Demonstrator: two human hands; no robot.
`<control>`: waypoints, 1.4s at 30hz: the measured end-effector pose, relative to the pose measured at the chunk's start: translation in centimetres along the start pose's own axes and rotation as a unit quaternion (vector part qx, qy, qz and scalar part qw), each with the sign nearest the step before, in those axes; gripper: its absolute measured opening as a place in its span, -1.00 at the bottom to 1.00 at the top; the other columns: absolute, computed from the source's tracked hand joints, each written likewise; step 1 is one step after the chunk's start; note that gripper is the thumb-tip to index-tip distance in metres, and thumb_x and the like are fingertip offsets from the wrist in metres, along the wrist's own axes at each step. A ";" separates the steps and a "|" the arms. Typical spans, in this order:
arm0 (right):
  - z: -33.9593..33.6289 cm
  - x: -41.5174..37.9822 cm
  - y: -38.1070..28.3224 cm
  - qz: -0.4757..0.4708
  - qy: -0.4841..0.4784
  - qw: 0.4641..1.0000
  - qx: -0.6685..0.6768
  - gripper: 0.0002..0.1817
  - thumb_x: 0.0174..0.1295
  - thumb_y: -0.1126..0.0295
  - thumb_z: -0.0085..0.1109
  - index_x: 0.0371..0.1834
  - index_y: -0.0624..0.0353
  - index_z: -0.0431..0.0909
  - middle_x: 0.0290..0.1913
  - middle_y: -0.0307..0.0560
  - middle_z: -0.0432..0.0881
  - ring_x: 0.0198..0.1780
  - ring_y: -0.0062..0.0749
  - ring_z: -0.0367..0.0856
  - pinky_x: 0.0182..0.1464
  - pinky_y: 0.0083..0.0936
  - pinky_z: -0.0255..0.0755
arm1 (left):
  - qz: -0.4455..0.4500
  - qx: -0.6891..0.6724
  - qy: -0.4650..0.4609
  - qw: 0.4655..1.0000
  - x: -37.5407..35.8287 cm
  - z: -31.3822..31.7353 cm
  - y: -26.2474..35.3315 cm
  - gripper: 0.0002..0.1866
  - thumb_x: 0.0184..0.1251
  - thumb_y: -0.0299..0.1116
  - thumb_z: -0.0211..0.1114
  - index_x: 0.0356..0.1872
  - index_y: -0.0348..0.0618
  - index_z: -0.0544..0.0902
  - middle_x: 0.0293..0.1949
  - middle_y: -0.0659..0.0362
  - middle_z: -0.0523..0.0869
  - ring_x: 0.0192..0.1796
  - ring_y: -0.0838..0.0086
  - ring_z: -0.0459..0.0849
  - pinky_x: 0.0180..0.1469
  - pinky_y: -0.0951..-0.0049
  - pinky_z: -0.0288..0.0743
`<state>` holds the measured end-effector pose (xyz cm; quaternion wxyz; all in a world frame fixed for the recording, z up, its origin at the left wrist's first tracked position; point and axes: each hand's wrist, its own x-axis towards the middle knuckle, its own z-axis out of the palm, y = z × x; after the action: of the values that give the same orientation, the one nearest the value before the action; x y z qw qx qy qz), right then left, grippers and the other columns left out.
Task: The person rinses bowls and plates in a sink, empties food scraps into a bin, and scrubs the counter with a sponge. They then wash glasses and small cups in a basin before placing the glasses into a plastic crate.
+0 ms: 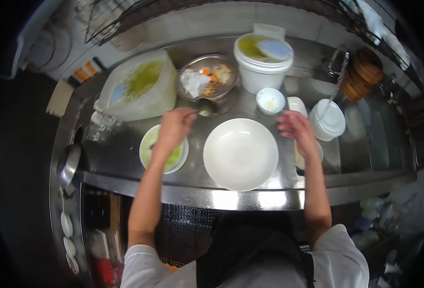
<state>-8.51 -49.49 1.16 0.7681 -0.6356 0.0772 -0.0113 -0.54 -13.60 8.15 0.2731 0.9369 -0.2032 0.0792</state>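
Dark ladle-like utensil (206,108) in front of the metal bowl (210,61), left hand (176,126) curled close by, cannot tell whether grasping it, large white bowl (241,153) between the hands, right hand (296,126) released and loosely spread near a small white bowl (263,99)

I can read no text, label, brand, number or sign on any of the things before me.
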 end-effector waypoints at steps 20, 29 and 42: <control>-24.7 13.9 11.0 -0.012 0.365 0.894 -0.259 -0.71 0.06 0.54 0.03 -0.14 0.08 0.61 -0.24 0.15 0.69 -0.16 0.05 0.67 -0.08 -0.23 0.51 | -0.336 -0.365 -0.375 0.783 19.3 47.8 25.7 -0.75 0.36 -0.36 0.07 -0.45 -0.31 0.58 -0.65 0.07 0.58 -0.71 0.44 0.52 -0.72 0.42 0.36; -26.4 15.4 15.3 0.027 0.325 0.885 0.333 -0.76 0.16 0.40 0.05 -0.09 0.11 0.51 -0.20 -0.01 0.65 -0.14 -0.12 0.62 -0.03 -0.20 0.50 | -0.068 -0.275 -0.243 0.928 17.3 51.1 24.6 -0.71 0.10 -0.43 0.20 -0.13 -0.27 0.63 -0.22 -0.15 0.71 -0.12 0.02 0.70 -0.09 0.19 0.58; -32.5 21.0 20.9 0.099 0.046 0.808 0.578 -0.78 0.25 0.38 -0.09 -0.29 0.38 0.43 -0.29 0.12 0.56 -0.28 -0.15 0.59 -0.14 -0.30 0.59 | 0.076 -0.061 -0.274 0.957 15.0 47.5 24.8 -0.66 0.31 -0.31 0.10 0.01 -0.32 0.52 -0.20 -0.21 0.69 -0.17 -0.04 0.71 -0.11 0.03 0.59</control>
<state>6.21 -79.57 -27.28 0.9861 -0.0615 0.1543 -0.0075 4.26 -63.51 -15.86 0.2564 0.8861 -0.3454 -0.1725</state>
